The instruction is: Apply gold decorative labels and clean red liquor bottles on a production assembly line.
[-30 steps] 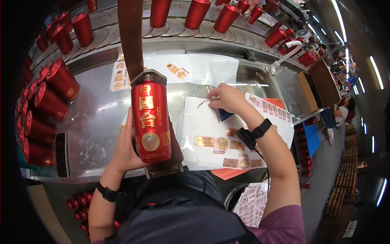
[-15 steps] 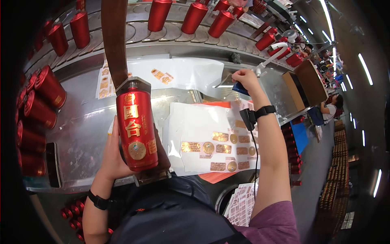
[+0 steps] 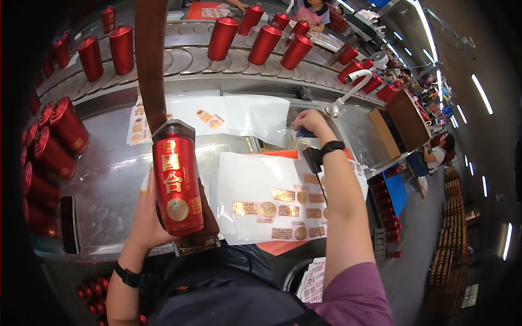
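A red bottle point(image 3: 176, 187) with gold characters and a round gold medallion rests tilted in a brown wooden holder point(image 3: 209, 220), its neck against a bracket at the far end. My left hand point(image 3: 148, 220) is closed around the bottle's left side near its base. Farther right, my right hand point(image 3: 311, 120) is closed on a small blue flat piece point(image 3: 304, 132), mostly hidden by the fingers. That piece is just above a clear container point(image 3: 297, 143). Between my arms lies a white sheet point(image 3: 250, 179) bearing gold and brown stickers.
Several red bottles point(image 3: 57, 149) crowd the left, beside a dark phone point(image 3: 69, 224). Beyond the bench runs a conveyor point(image 3: 190, 60) carrying more bottles. A white pipe point(image 3: 342, 100) and a cardboard box point(image 3: 387, 133) stand at right. Another person point(image 3: 312, 13) sits across the conveyor.
The view has shifted, showing more of the far side of the conveyor. My right hand has moved slightly left and toward me with the blue piece. My left hand stays on the bottle.
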`<control>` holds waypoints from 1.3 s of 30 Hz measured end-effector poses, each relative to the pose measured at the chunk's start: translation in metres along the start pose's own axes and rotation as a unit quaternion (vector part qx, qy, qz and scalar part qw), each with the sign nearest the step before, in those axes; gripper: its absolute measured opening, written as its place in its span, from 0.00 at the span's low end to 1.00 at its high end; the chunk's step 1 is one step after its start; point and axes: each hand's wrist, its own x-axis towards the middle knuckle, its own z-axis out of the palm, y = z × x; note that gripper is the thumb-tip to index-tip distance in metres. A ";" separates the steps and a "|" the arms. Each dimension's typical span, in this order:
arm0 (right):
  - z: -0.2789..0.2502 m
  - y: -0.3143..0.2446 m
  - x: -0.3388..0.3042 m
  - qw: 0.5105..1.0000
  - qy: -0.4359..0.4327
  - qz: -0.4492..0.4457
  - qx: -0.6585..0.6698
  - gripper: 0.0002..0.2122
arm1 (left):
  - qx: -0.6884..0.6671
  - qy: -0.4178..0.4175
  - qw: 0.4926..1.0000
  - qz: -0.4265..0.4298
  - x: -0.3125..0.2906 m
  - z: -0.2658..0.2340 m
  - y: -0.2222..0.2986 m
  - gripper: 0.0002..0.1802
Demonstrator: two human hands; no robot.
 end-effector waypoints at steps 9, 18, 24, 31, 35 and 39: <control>-0.045 -0.151 -0.135 0.917 -0.087 -0.165 0.353 0.07 | 0.149 0.036 0.986 0.065 0.010 -0.052 0.076 0.46; -0.019 -0.238 -0.239 0.834 -0.245 -0.224 0.441 0.05 | -0.130 -0.013 0.991 -0.030 0.057 -0.009 0.106 0.12; -0.004 -0.246 -0.254 0.802 -0.242 -0.208 0.504 0.04 | -0.547 -0.108 0.803 -0.211 0.046 0.006 0.127 0.30; 0.016 -0.225 -0.247 0.769 -0.117 -0.168 0.606 0.03 | -0.403 -0.189 0.890 -0.102 0.024 0.000 0.106 0.20; 0.036 -0.206 -0.251 0.769 -0.056 -0.112 0.627 0.03 | -0.372 -0.133 0.910 -0.126 0.015 -0.001 0.102 0.10; 0.058 -0.186 -0.261 0.749 -0.065 -0.094 0.653 0.03 | -0.200 -0.052 0.977 -0.049 0.008 -0.012 0.099 0.06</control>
